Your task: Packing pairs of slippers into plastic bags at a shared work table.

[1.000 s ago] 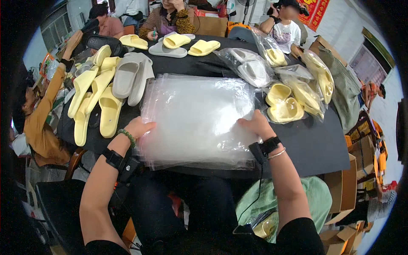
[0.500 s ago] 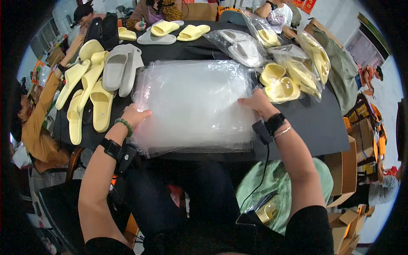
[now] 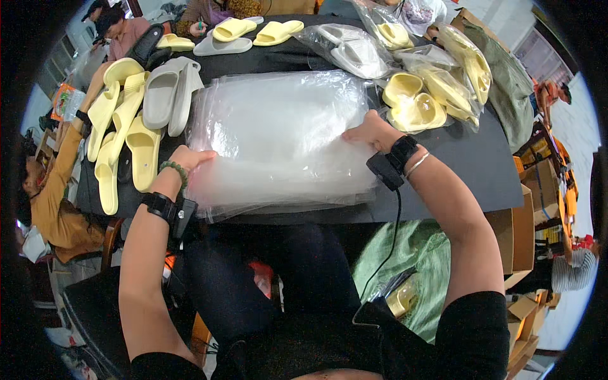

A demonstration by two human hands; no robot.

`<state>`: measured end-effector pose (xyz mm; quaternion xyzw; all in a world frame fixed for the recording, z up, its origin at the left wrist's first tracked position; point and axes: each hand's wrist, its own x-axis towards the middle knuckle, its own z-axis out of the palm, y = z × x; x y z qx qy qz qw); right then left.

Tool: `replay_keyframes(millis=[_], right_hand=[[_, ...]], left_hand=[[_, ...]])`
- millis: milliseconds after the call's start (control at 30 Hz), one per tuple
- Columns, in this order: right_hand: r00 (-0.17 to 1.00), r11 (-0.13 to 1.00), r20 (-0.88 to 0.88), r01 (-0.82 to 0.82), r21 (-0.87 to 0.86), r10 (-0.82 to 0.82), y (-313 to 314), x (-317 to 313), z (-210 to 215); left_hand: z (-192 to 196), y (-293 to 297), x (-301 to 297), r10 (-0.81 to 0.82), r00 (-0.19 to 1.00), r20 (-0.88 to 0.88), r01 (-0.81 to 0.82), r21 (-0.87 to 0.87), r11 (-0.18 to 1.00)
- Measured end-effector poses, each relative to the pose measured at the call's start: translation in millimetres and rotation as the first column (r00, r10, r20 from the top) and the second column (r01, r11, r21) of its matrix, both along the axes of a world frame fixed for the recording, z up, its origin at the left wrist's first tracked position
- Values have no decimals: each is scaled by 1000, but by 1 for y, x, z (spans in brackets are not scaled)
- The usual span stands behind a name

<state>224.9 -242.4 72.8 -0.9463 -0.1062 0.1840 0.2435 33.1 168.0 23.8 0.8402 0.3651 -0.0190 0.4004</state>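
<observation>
A stack of clear plastic bags (image 3: 272, 136) lies between my hands at the table's near edge. My left hand (image 3: 188, 158) grips its left side, with the thumb on top and the other fingers mostly hidden. On the right side, my right hand (image 3: 372, 131) holds the stack the same way, a little farther from me. The top sheets look slightly bowed and shiny. Left of the stack are a pair of grey slides (image 3: 166, 98) and several yellow slides (image 3: 142, 152). Beyond my right hand sits a bagged pair of yellow slides (image 3: 415, 111).
The black table (image 3: 456, 171) carries more bagged slides (image 3: 443, 88) at the far right and bagged grey slides (image 3: 354, 54) at the back. People sit around the far and left sides. A green sack (image 3: 405, 266) and cardboard boxes (image 3: 520, 234) stand at my right.
The whole view has shifted, so the table sits higher in the picture. My hands stay on the bag stack, its right side now slightly raised. At the far left, a black slide has tipped lower.
</observation>
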Motion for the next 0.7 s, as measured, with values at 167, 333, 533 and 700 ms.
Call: replay_keyframes(millis=[167, 333, 533, 700], right_hand=[[955, 975, -297, 56, 213, 10, -18, 0, 19], [872, 772, -489, 297, 563, 21, -5, 2, 22], [792, 729, -523, 152, 668, 314, 4, 4, 34], [916, 859, -137, -289, 423, 376, -13, -3, 29]], left_hand=[[17, -10, 7, -86, 993, -77, 87, 19, 996], [17, -7, 9, -77, 994, -84, 74, -40, 996], [26, -8, 1, -87, 985, -149, 112, 169, 979], [36, -22, 7, -68, 969, -238, 127, 243, 962]])
